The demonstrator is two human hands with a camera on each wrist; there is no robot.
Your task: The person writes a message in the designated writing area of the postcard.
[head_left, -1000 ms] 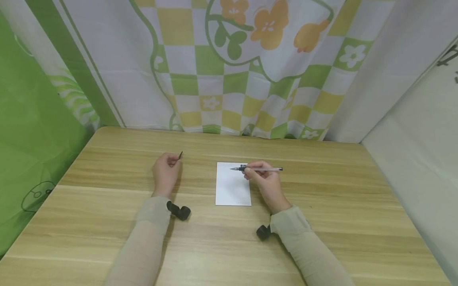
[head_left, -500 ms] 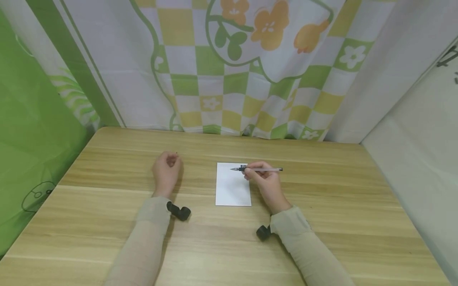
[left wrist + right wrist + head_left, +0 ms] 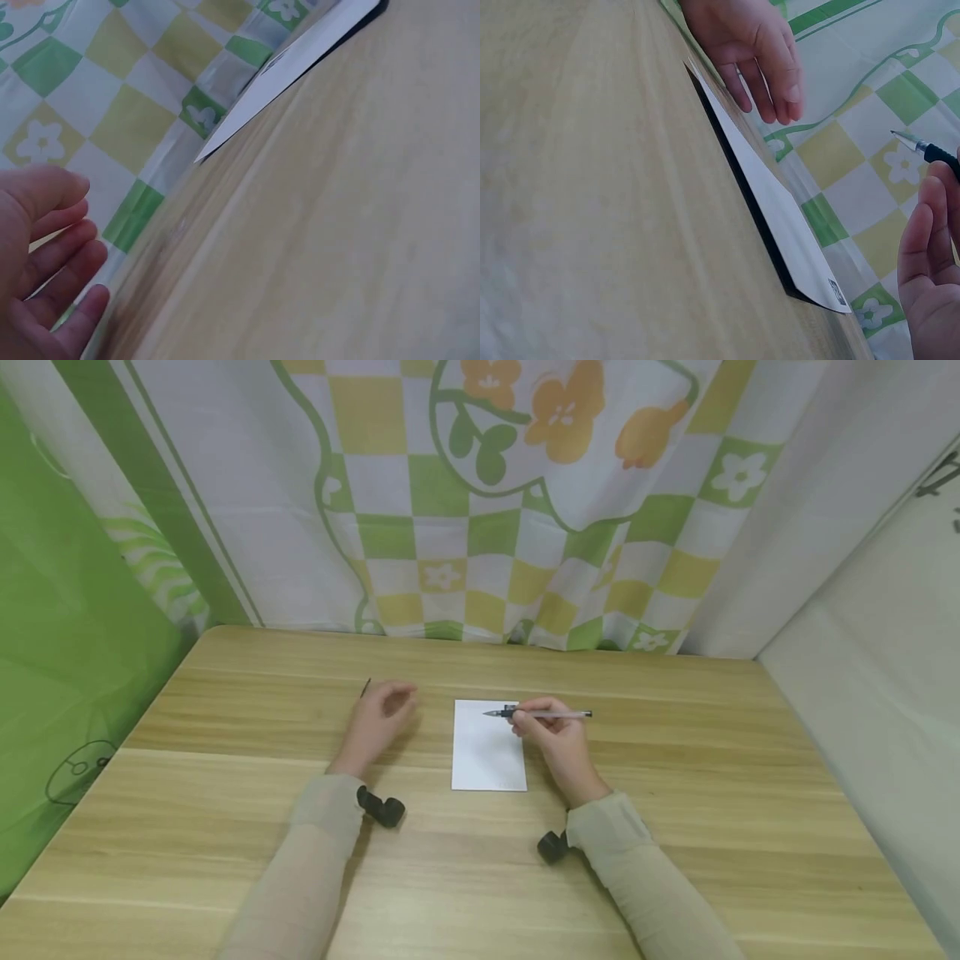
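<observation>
My right hand (image 3: 558,739) pinches a gel pen (image 3: 577,715) with a clear barrel, a black grip and a bare tip pointing left. The pen lies across the view above a white notepad (image 3: 487,756). In the right wrist view, its grip (image 3: 939,154) shows at the right edge above the curled fingers. My left hand (image 3: 378,722) is left of the pad with relaxed fingers and nothing between them; the left wrist view shows the fingers (image 3: 79,262) loosely spread. A thin dark piece like a pen cap (image 3: 366,687) shows just beyond the left hand's back.
The pad has a dark underside and a small printed mark (image 3: 835,291) near one corner. The wooden table (image 3: 465,893) meets a checked curtain (image 3: 487,535) at its far edge. A pale wall (image 3: 885,635) borders the right side, green cloth (image 3: 67,635) the left.
The left hand has let go of the thin dark piece, which now shows on the hand's left. That hand has moved right toward the pad and loosened its fingers. The right hand stays still.
</observation>
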